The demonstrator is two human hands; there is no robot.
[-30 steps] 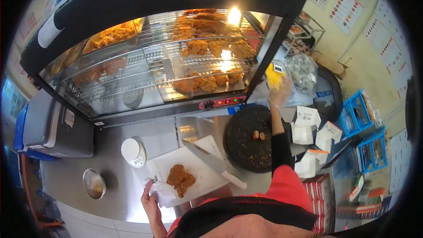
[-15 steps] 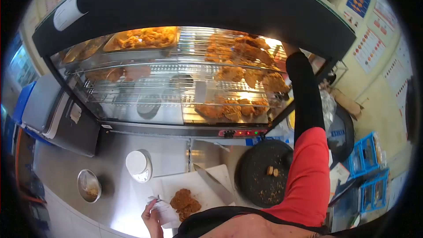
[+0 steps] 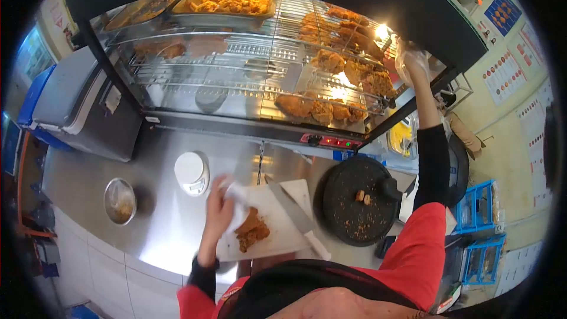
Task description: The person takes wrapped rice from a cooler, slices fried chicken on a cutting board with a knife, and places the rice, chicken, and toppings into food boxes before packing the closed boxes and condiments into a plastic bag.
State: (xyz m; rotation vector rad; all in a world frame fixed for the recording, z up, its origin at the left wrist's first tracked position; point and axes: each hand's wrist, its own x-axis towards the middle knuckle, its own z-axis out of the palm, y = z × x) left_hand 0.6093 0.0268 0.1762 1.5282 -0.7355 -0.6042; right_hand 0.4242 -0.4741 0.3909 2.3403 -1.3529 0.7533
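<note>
My left hand (image 3: 218, 215), smeared by motion, pinches a white paper (image 3: 238, 201) over the left part of the white cutting board (image 3: 289, 237). Brown fried chicken (image 3: 253, 233) lies on the board beside the paper. A large knife (image 3: 289, 204) rests across the board's right side, its white handle toward me. My right hand (image 3: 411, 62), in a clear plastic glove, is raised at the right end of the heated display cabinet (image 3: 236, 119), near the racks of fried chicken (image 3: 354, 71). Its fingers are blurred, and whether they hold anything cannot be made out.
A round black tray (image 3: 354, 218) with small pieces and crumbs sits right of the board. A white scale (image 3: 192, 172) and a metal bowl (image 3: 120, 201) stand to the left. Behind them is a grey cooler box (image 3: 88, 106). Blue baskets (image 3: 475, 207) are at the right.
My right hand went from the yellow item beside the cabinet up to the cabinet's right end. My left hand has lifted up and forward with the paper. The view has shifted.
</note>
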